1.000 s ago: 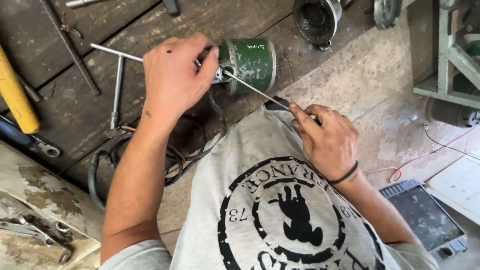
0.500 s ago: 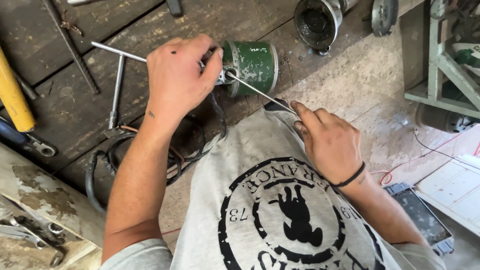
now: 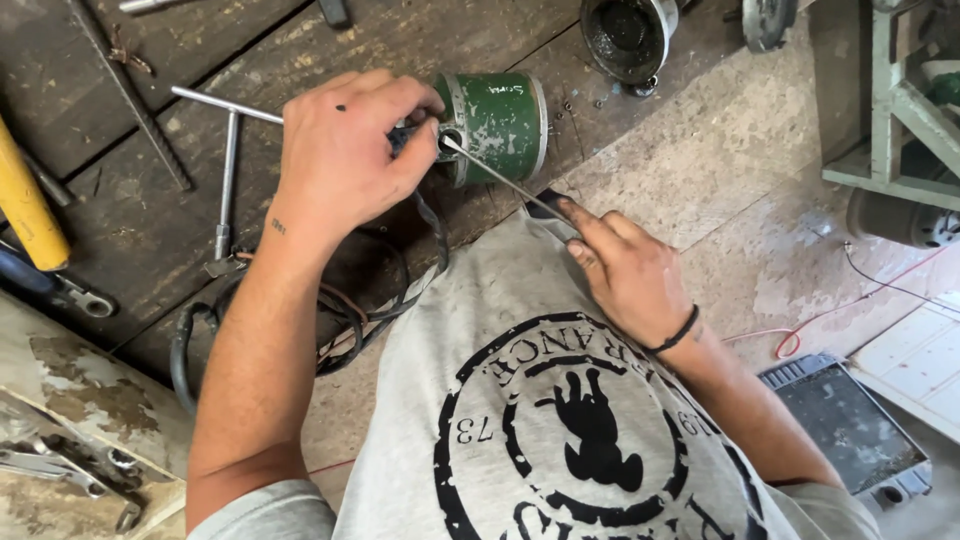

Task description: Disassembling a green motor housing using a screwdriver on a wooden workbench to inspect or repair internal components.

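A green cylindrical motor housing (image 3: 503, 122) lies on its side on the dark wooden bench (image 3: 150, 230). My left hand (image 3: 345, 150) presses against the housing's open end, fingers curled around a dark part there. My right hand (image 3: 625, 270) grips the handle of a screwdriver (image 3: 495, 175), whose thin metal shaft reaches up to the housing's end by my left fingertips. A black band circles my right wrist. My grey printed shirt (image 3: 560, 420) fills the lower middle of the view.
A metal T-handle wrench (image 3: 228, 150) lies left of my hand. Black cable (image 3: 300, 330) coils under my forearm. A yellow handle (image 3: 25, 205), a dark metal cup (image 3: 625, 35), wrenches (image 3: 60, 465), a green frame (image 3: 890, 120) and a radiator (image 3: 850, 420) surround the area.
My right hand has slid slightly along the screwdriver, and the view has shifted a little. My left hand stays on the housing's end.
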